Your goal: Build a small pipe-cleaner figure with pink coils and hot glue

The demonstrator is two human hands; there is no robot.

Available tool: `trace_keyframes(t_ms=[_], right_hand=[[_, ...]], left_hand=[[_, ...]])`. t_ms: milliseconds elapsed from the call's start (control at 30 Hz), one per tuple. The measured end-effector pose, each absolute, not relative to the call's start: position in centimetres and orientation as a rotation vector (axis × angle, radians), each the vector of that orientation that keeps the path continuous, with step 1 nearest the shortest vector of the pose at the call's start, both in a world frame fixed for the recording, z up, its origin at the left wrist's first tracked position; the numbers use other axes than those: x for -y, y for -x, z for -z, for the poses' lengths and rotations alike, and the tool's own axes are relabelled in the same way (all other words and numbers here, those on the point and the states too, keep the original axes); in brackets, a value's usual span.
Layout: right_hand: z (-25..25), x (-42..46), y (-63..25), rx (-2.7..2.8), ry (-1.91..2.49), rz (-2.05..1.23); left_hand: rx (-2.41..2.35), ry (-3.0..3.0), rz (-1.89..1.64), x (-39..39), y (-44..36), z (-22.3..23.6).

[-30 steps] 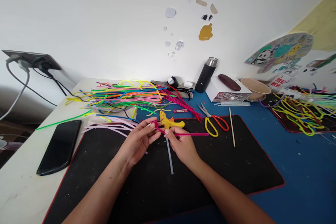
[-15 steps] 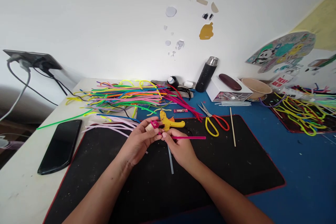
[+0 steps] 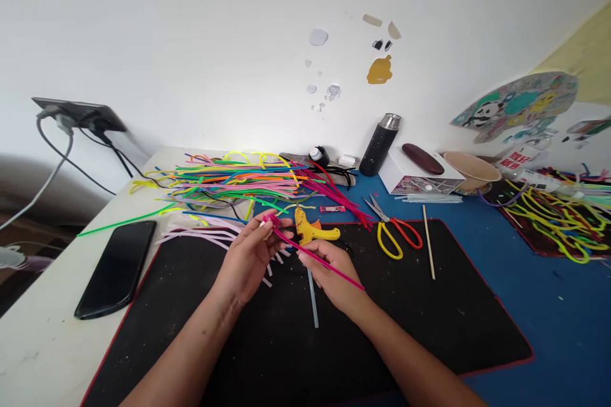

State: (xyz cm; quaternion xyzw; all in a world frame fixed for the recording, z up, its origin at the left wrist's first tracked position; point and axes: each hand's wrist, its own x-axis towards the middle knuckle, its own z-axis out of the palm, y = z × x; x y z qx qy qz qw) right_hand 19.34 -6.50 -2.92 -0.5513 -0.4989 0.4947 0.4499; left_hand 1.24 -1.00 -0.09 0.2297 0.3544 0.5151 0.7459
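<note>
Over the black mat, my left hand is closed on a small pale piece with magenta pipe cleaner wound on it; my fingers cover most of it. From there the magenta pipe cleaner runs down to the right, its far end loose. My right hand pinches this strand between thumb and fingers. Just beyond my hands lies a yellow glue gun, with a clear glue stick reaching toward me below it.
Behind lies a heap of coloured pipe cleaners. Scissors and a wooden stick lie to the right. A phone rests at left. A black flask, a white box and a bowl stand near the wall.
The pipe cleaner's loose end has swung from level to slanting down toward me. My left hand has turned the wound piece, which showed its pale side half a second ago. The view has shifted slightly.
</note>
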Motion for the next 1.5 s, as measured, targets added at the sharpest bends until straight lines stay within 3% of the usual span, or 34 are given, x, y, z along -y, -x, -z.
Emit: trace_keyframes(t_ms=[400, 967, 1500], right_hand=[[-0.6, 2.8, -18.6, 1.337, 1.192, -1.218], [0.8, 2.6, -19.1, 1.418, 1.105, -1.42], [1.2, 2.9, -19.4, 1.388, 1.068, -1.451]], left_hand=[[-0.791, -0.794, -1.113, 1.7, -1.3, 0.1], [-0.863, -1.177, -0.925, 2.4, -0.9, 0.3], [-0.851, -1.069, -0.847, 2.4, -1.2, 1.3]])
